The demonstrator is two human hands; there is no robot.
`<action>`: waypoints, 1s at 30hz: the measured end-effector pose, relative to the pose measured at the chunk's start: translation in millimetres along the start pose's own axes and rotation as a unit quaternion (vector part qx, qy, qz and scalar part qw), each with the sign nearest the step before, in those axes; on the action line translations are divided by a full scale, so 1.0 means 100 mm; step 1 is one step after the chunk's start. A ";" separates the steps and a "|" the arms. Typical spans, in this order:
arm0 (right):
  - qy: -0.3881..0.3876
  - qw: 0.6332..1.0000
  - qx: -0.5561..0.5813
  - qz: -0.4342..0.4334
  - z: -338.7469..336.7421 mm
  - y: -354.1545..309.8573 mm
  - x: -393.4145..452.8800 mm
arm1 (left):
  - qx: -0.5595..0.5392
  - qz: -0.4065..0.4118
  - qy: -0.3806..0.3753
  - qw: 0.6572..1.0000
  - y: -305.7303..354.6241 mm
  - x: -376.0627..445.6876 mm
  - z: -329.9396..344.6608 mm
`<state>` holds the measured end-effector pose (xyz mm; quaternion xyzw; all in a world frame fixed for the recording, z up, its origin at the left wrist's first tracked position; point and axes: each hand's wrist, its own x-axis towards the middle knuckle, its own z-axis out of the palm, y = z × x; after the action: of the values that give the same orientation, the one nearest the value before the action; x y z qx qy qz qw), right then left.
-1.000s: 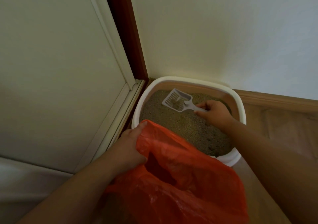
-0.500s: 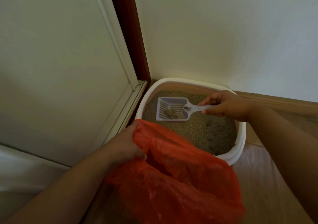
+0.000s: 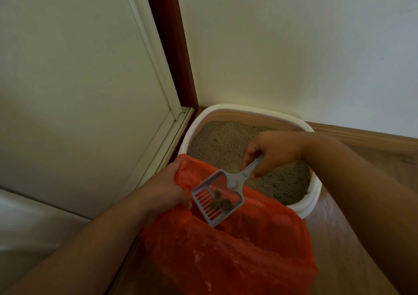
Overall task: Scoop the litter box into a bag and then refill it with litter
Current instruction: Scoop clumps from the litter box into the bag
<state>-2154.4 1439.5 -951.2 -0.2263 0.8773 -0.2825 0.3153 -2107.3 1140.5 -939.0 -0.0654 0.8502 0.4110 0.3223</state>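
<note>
A white litter box (image 3: 253, 110) filled with tan litter (image 3: 221, 143) sits in the room's corner. In front of it is an orange plastic bag (image 3: 226, 256); my left hand (image 3: 165, 188) grips its rim on the left and holds the mouth apart. My right hand (image 3: 273, 151) holds the handle of a grey slotted scoop (image 3: 217, 200). The scoop's head hangs over the bag's mouth, tilted down, with a few dark clumps (image 3: 220, 200) lying in it.
A white door (image 3: 74, 86) with a dark red frame (image 3: 169, 45) stands left of the box, and a pale wall (image 3: 294, 45) rises behind it. Wooden skirting (image 3: 366, 136) and wood floor (image 3: 339, 238) lie to the right.
My right hand lifted the scoop out of the litter with clumps in it and carried it toward me, over the bag's mouth. My left hand kept hold of the bag.
</note>
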 end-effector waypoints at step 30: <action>0.020 0.999 0.026 0.029 -0.30 -0.09 -0.26 | 0.043 0.001 0.036 0.998 0.02 -0.05 0.01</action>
<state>-2154.7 1457.9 -915.4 -0.1871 0.8820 -0.3002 0.3113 -2103.6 1142.0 -935.8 -0.0653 0.8783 0.3715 0.2936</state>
